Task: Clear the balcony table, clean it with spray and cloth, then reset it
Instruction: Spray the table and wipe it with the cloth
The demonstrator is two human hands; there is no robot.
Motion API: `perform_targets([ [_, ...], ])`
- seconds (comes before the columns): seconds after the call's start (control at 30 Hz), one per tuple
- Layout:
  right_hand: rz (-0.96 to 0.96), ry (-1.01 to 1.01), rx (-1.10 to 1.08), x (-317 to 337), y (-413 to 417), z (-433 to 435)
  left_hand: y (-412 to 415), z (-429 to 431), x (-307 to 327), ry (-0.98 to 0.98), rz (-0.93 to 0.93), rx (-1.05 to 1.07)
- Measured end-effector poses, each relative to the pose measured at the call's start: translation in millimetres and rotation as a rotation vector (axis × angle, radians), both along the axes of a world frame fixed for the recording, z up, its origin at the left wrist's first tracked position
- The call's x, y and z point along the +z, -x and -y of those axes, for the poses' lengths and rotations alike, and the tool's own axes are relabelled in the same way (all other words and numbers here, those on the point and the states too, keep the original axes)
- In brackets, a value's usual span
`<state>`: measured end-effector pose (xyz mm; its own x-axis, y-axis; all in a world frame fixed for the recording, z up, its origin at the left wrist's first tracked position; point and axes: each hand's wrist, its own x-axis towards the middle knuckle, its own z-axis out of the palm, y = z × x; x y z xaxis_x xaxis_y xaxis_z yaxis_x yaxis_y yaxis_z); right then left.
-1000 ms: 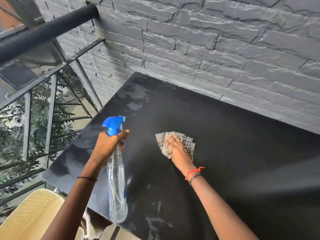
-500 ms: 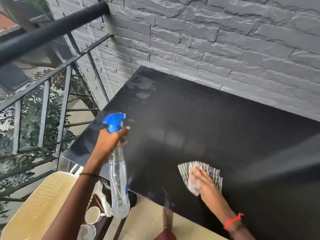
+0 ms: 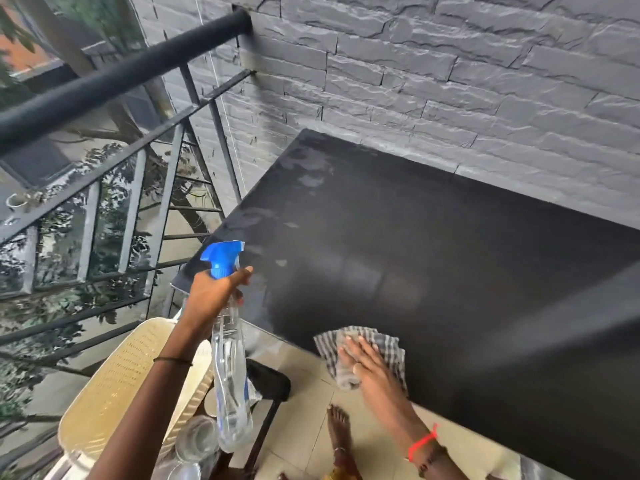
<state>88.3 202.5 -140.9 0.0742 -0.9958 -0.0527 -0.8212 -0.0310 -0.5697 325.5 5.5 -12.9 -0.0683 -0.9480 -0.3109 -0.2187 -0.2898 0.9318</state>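
**Cloth at the near edge, bottle hanging over glassware**

Closest to you, one cream chair [image 3: 114,382] and some clear glassware [image 3: 199,441] sit low at your left; I can't count the pieces, they're blurred. Right above them hangs your one spray bottle [image 3: 230,375], your left hand [image 3: 211,296] with its fingers wrapped round the neck under the blue trigger. Lose that hold and it drops straight onto the glass!

Your right hand [image 3: 367,367] lies flat, fingers straight, pressing the one checked cloth [image 3: 388,344] onto the one black desk [image 3: 433,254], right at its near edge. Pull any further toward you and the cloth slides off to the floor.

Farther out, pale smears [image 3: 308,168] show at the far left corner. Skip them and the clean isn't done. Beyond, the railing [image 3: 114,77] and grey brick wall [image 3: 450,81].
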Motion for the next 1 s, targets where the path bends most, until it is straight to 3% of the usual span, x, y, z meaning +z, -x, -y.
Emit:
perform_targets([
  [0.13, -0.144, -0.016, -0.119, 3, 21, 24, -19, 0, 4, -0.017, 0.000, 0.030],
  [0.27, -0.169, -0.009, -0.169, 7, -11, 89, -37, 3, 8, -0.050, -0.020, 0.077],
  [0.43, -0.141, -0.010, -0.021, 11, -90, 138, -55, 18, 9, -0.045, -0.024, 0.089],
  [0.6, -0.147, 0.046, 0.128, -3, -105, 111, -66, 37, 12, -0.039, -0.023, 0.106],
  [0.73, -0.081, 0.000, 0.101, -1, -68, 125, -80, 60, 10, -0.040, 0.011, 0.164],
  [0.87, -0.106, -0.016, -0.054, 8, -55, 193, -96, 81, 4, -0.035, 0.014, 0.223],
  [1.0, -0.155, 0.021, 0.052, 15, -100, 248, -103, 96, 1, -0.043, -0.008, 0.272],
])
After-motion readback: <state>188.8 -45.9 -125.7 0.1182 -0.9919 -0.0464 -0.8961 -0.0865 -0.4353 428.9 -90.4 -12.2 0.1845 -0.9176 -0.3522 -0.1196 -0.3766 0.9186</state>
